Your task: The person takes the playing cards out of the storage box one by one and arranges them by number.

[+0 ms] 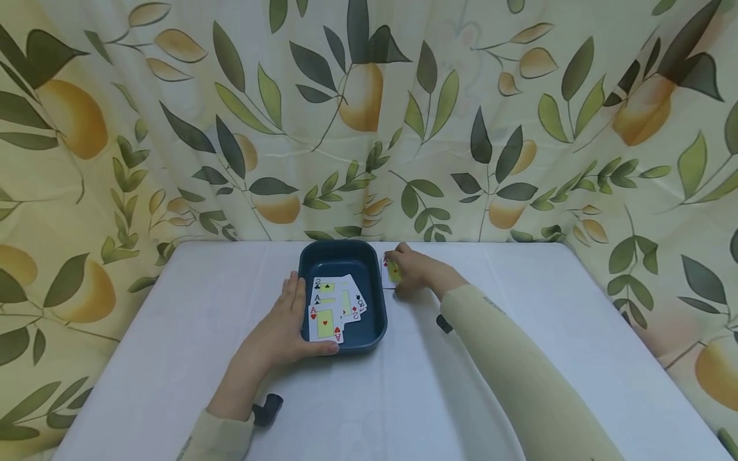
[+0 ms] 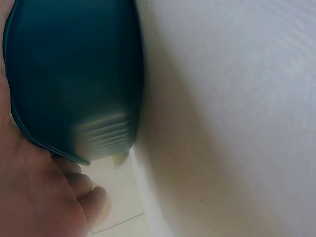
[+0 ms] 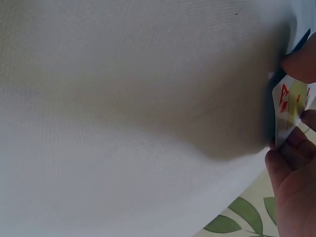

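A dark blue tray [image 1: 360, 333] stands near the table's far edge with several playing cards [image 1: 325, 323] overlapping inside, among them a two and an ace of clubs and an ace of hearts. My left hand [image 1: 282, 326] rests against its left side, fingers straight along the wall, thumb across the front rim. In the left wrist view, the hand [image 2: 42, 192] touches the tray's [image 2: 74, 64] edge. Just right of the tray, my right hand [image 1: 418, 269] grips a playing card [image 1: 394, 271], a red ace. The right wrist view shows this card [image 3: 284, 111] between thumb and fingers.
A white cloth [image 1: 357, 410] covers the table. Behind it hangs a curtain [image 1: 369, 160] patterned with fruit and leaves. The tray's right wall stands close beside the right hand's card. Dark wrist devices [image 1: 267, 410] show under both wrists.
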{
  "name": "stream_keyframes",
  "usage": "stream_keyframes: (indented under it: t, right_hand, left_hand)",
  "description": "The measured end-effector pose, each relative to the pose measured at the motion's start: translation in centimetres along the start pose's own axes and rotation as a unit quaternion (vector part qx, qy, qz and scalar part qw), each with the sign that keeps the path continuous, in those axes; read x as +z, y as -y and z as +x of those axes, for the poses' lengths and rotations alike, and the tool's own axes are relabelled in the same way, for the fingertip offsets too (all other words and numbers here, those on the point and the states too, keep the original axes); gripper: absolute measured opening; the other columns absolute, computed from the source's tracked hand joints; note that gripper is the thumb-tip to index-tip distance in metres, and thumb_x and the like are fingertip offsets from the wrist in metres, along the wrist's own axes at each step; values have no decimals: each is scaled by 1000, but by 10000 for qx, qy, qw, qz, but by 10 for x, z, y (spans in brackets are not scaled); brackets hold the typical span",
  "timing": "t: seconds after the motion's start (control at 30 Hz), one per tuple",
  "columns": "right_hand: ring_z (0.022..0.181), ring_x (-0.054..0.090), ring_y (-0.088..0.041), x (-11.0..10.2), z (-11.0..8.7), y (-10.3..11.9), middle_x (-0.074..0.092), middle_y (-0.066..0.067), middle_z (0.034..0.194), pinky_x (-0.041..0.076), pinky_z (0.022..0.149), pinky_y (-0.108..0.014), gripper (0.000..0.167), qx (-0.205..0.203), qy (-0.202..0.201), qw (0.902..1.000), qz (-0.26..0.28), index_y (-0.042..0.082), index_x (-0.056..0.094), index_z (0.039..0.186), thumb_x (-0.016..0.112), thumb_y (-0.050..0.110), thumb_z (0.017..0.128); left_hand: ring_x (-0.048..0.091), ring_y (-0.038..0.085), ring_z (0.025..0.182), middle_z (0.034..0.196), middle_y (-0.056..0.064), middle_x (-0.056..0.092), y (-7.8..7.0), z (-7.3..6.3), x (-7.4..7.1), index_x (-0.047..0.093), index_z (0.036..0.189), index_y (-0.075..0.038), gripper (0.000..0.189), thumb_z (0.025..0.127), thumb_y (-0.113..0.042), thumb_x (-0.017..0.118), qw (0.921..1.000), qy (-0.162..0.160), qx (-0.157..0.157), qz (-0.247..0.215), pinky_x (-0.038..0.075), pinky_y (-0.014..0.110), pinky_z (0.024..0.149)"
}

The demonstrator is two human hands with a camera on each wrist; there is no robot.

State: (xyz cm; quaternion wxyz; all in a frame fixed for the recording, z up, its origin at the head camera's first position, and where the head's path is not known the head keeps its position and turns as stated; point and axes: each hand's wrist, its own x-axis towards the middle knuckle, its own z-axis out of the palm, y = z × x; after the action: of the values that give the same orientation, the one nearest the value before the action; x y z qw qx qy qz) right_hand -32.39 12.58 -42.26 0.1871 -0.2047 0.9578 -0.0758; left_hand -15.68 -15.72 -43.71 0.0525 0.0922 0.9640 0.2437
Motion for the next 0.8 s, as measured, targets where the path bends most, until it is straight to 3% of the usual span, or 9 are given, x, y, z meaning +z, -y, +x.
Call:
stream_keyframes:
  t: [0.33,0.53,0.8]
  right_hand:
    - [133,41,-33,3,-3,-4,30,-14,156,40,110,-55,89,-43,-86,9998,152,19,34,156,78,20,79]
    - [139,37,-37,-3,-14,-5,28,-17,159,36,113,-56,87,-368,-641,9972,78,13,35,156,76,23,80]
    - [143,36,-35,-16,-37,10,30,-14,159,37,113,-55,80,-871,-1414,9852,422,11,38,153,71,23,82]
  left_hand:
    - [-1,32,155,168,11,-10,0,1,1,2,160,-4,149,57,-88,69,10000,-11,17,33,26,55,118]
    - [-2,32,155,168,11,-10,0,1,1,2,160,-5,149,56,-89,69,10000,2,-11,41,26,55,118]
    - [-3,32,155,168,10,-11,1,1,2,2,160,-6,149,56,-89,69,9999,38,-63,71,26,58,116]
